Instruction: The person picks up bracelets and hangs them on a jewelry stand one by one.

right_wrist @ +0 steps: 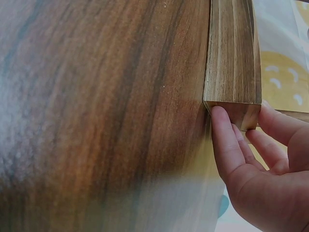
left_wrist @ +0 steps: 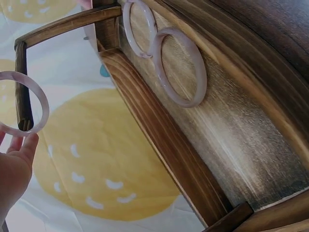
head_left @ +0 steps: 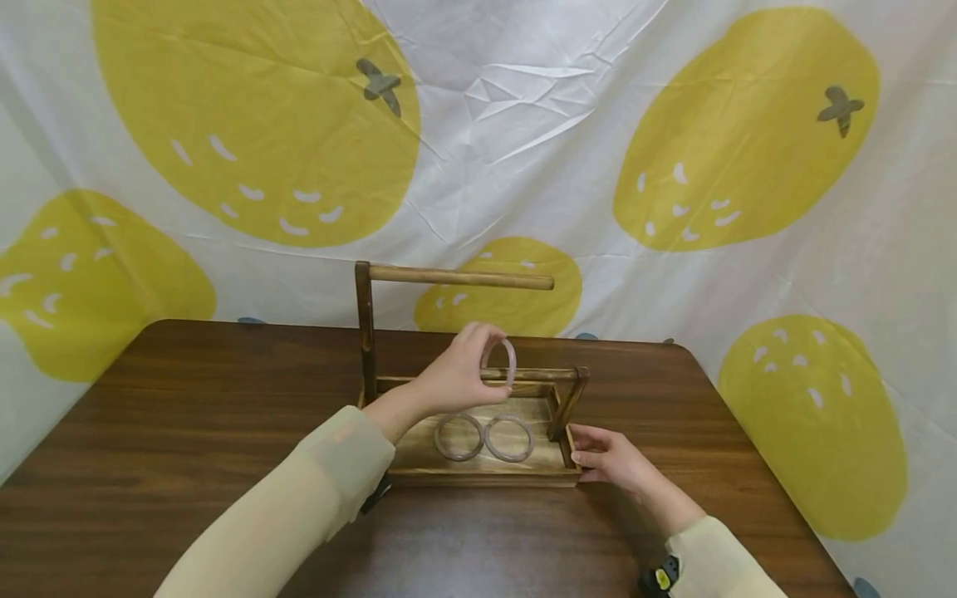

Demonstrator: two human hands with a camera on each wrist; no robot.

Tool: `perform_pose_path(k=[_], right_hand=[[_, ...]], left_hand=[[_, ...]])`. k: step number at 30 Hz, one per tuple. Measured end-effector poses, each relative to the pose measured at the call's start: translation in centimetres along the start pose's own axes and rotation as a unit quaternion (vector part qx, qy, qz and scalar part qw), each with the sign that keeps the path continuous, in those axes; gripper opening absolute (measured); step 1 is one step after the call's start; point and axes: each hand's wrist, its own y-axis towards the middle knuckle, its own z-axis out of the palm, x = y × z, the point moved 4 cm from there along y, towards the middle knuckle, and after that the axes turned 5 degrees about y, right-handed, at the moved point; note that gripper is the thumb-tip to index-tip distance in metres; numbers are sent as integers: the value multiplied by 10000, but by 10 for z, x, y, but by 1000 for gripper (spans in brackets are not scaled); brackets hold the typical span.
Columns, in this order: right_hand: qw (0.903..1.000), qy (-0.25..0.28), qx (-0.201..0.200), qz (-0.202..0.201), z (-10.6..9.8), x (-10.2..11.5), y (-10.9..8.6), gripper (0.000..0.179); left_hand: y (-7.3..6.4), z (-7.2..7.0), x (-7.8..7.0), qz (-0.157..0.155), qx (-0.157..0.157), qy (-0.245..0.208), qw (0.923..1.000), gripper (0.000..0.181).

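Note:
My left hand (head_left: 459, 370) pinches a pale pinkish bangle (head_left: 512, 364) between thumb and fingers, holding it upright above a wooden stand with a tray base (head_left: 478, 479). In the left wrist view, the free end of the stand's lower bar (left_wrist: 24, 124) shows through that bangle (left_wrist: 46, 108). Two more bangles lie side by side on the tray floor, a left one (head_left: 438, 444) and a right one (head_left: 530, 444). My right hand (head_left: 616, 461) grips the tray's right end, thumb at the rim and fingers against the outer wall (right_wrist: 234, 113).
A taller post (head_left: 365, 332) rises at the stand's left, carrying a bare horizontal bar (head_left: 463, 277). The shorter post (head_left: 568, 404) stands at the right. Everything rests on a dark brown table (head_left: 187, 432), with a lemon-printed cloth (head_left: 516, 149) hanging behind it.

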Motion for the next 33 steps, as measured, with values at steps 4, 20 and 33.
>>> perform_pose_path(k=[4,20,33], right_hand=[[10000,22,19,-15,0,0,0,58],[10000,47,71,-38,-1,-1,1,59],[9999,97,79,-36,-1,-1,2,59]], left_hand=[[3,2,-3,58,35,44,10000,64],[13,12,-16,-150,286,112,9994,64],[21,18,-24,-217,519,170,9983,66]])
